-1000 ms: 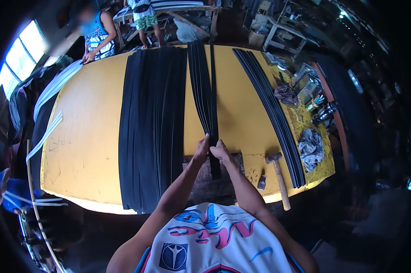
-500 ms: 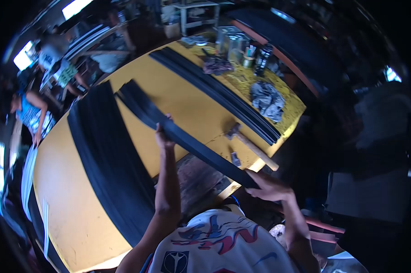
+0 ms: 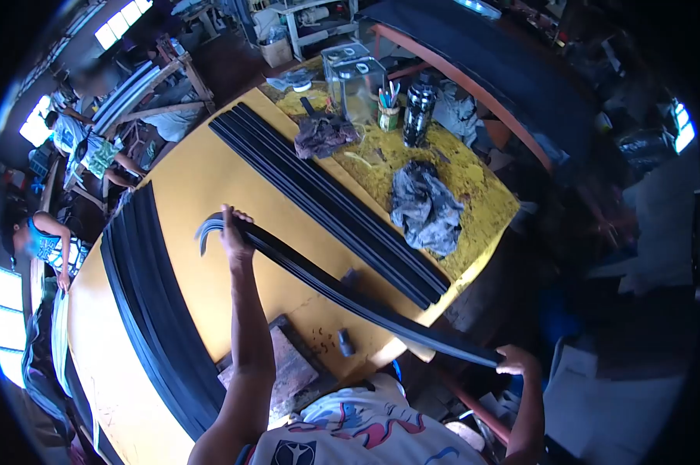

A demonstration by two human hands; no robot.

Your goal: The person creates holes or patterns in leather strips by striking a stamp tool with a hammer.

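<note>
A bundle of long dark strips (image 3: 327,288) hangs between my two hands above the yellow table (image 3: 191,209). My left hand (image 3: 236,232) is closed round the bundle near its far end, which droops past the fingers. At the near end, beyond the table's edge, my right hand (image 3: 518,360) grips the strips. A row of dark strips (image 3: 319,198) lies to the right of the held bundle, and a wide stack of dark strips (image 3: 152,310) lies to the left. The hammer is mostly hidden under the held bundle.
A crumpled grey cloth (image 3: 424,205), a dark rag (image 3: 324,133), a black bottle (image 3: 419,112), a cup of pens (image 3: 389,108) and a clear container (image 3: 354,85) stand or lie at the right. A dark slab (image 3: 288,368) is near my body. Two people are at the left.
My right hand has moved right and outward with the near end of the strips. My left hand has shifted left, and the bundle now looks narrower. The view has turned.
</note>
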